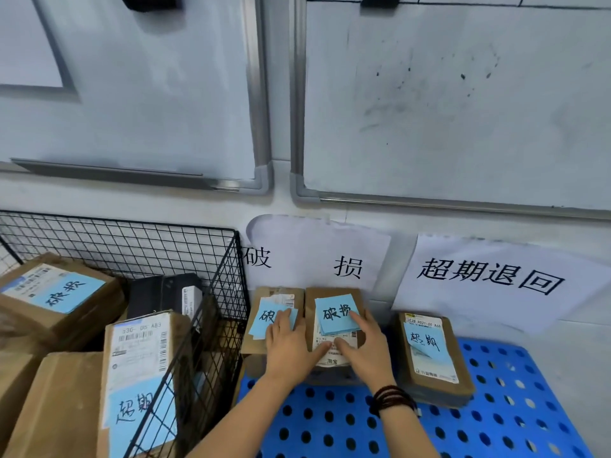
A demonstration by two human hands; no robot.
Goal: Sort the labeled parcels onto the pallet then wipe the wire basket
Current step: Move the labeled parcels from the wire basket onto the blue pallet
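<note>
Two brown parcels with blue notes lie side by side on the blue pallet [463,431] against the wall: a left parcel [281,300] and a middle parcel [334,299]. My left hand [289,345] rests flat across both, fingers straight over the left parcel's note. My right hand [367,345] presses flat on the middle parcel. A third parcel [433,355] with a blue note lies to the right. The black wire basket [218,309] at left holds several more labeled boxes.
Paper signs [479,276] with handwritten characters are taped to the wall behind the pallet. Two whiteboards [446,100] hang above. The basket's mesh wall stands right next to the left parcel. Bare pallet surface lies in front and to the right.
</note>
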